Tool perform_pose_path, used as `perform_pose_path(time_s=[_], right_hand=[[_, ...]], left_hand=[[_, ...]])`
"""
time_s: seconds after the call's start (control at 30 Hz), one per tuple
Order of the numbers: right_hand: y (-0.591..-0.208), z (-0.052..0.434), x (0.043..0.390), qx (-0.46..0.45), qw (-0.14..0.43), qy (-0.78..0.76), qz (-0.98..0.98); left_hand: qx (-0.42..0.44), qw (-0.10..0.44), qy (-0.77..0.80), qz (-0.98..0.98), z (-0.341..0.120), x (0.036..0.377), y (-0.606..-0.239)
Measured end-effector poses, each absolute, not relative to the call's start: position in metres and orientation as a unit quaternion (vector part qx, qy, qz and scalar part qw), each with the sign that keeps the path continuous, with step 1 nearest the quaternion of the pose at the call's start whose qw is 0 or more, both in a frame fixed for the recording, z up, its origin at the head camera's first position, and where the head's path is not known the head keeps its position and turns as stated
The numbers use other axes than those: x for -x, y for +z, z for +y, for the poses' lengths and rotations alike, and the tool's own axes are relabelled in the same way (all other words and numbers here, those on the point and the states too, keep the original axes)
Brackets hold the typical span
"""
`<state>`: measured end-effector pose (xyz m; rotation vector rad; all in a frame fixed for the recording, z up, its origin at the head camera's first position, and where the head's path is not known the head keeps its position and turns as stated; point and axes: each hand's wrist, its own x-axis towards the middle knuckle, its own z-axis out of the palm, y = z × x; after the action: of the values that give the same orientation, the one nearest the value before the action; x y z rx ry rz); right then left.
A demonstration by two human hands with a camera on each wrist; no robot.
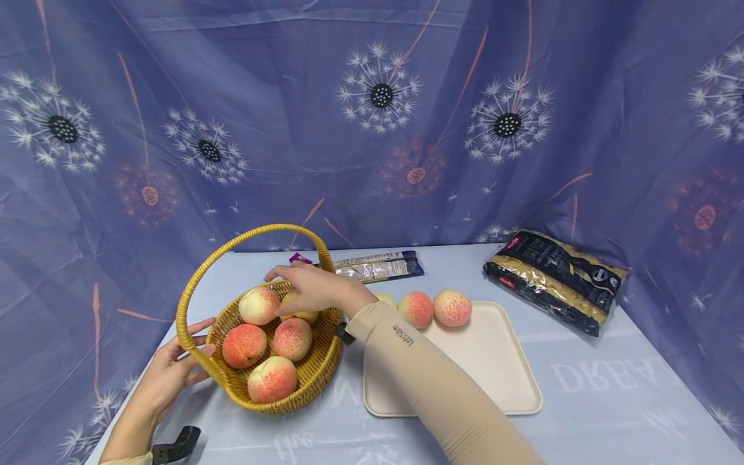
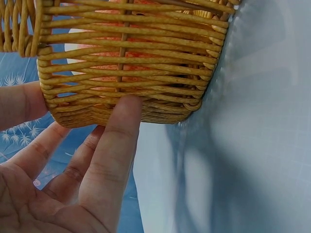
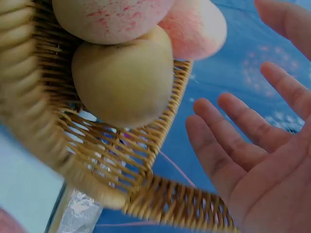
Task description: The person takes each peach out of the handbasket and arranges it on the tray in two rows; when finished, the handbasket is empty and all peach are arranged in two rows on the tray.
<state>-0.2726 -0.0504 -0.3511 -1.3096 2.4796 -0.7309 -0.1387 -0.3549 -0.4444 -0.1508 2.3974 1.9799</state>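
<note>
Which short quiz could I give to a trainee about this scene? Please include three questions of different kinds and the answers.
1. Fill in: Fruits near the far edge of the tray look like ____.
2. True or false: the right hand is over the basket, gripping nothing.
3. Which is nearest to the left hand? (a) tray (b) basket (c) dark packet

Key: 1. peaches; 2. true; 3. b

Ahead of me a creased blue-purple cloth (image 1: 308, 168) hanging, dark-centred white dandelions (image 1: 382, 95) on it, thin pinkish stems (image 1: 475, 61), below it I see a pale blue, softly lit surface (image 1: 581, 426), faint white lettering (image 1: 601, 374)
</note>
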Motion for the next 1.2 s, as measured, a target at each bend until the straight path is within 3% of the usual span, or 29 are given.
perform_pose_path(time_s=[0.4,1.2], right_hand=[[-0.367,-0.087,0.271,0.377,0.157,-0.246,0.879],[-0.372,-0.119,0.268,0.366,0.141,-0.170,0.904]], left_hand=[[0.051,0.020,0.633,0.772,-0.352,0.140,-0.441],[0.037,0.015,0.641,0.766,-0.355,0.141,-0.443]])
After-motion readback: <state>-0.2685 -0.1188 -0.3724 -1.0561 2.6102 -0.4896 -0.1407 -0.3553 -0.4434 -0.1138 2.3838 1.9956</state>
